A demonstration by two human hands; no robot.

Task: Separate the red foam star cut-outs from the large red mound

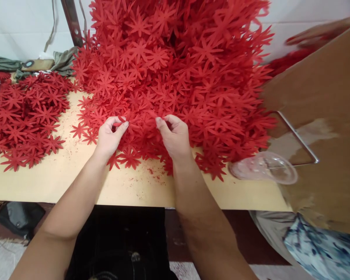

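Note:
A tall heap of red star-shaped flower pieces (163, 74) fills the middle of the view. In front of its lower part, my left hand (112, 134) is closed, thumb and forefinger pinched on a red flower piece (121, 119). To its right, my right hand (175, 134) also pinches with thumb against fingers. A blurred bit of red shows at its fingertips, too unclear to name. The two hands are apart, a short gap of red petals showing between them. Small red scraps (156, 173) lie on the pale table (119, 188) below the heap.
Another heap of red flower pieces (26, 112) lies at left. A clear plastic cup (262, 168) rests on its side at the table's right, by a cardboard sheet (323, 116) and a metal bar (299, 136). Another person's hand (321, 34) shows behind the cardboard. Dark bag (19, 217) lower left.

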